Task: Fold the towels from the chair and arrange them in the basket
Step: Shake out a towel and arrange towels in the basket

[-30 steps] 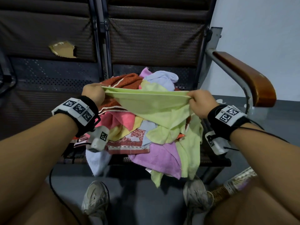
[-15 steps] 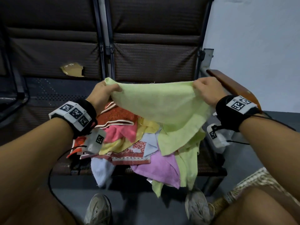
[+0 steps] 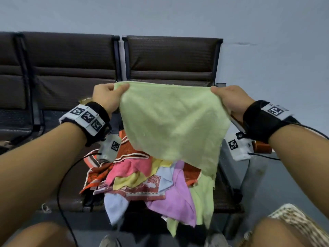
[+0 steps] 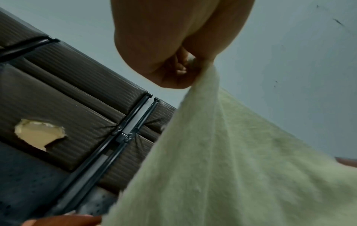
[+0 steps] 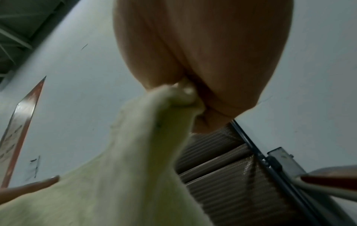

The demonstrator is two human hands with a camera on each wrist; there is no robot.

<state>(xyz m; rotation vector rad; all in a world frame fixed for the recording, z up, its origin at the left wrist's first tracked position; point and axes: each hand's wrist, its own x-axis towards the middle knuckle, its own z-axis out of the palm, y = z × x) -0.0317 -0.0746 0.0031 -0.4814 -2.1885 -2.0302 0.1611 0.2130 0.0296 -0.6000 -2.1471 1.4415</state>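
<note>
A light green towel [image 3: 170, 122] hangs spread out in the air above the chair seat. My left hand [image 3: 108, 94] pinches its top left corner and my right hand [image 3: 226, 97] pinches its top right corner. In the left wrist view the left hand [image 4: 181, 71] grips the green towel [image 4: 231, 168] at a bunched corner. From the right wrist, my right hand [image 5: 193, 97] is seen clutching the green towel [image 5: 125, 175] too. Below lies a heap of towels [image 3: 147, 184] in pink, purple, red, yellow and blue on the brown chair [image 3: 170, 56]. No basket is visible.
A row of dark brown seats [image 3: 67, 56] stands against a pale wall. A wooden armrest [image 3: 263, 148] sits at the right of the chair. A woven patterned thing [image 3: 293, 221] shows at bottom right beside my knee. My shoes [image 3: 108, 242] are on the floor below.
Both hands have risen with the green towel, lifting it off the heap and stretching it flat. The head view has tilted up, showing more wall.
</note>
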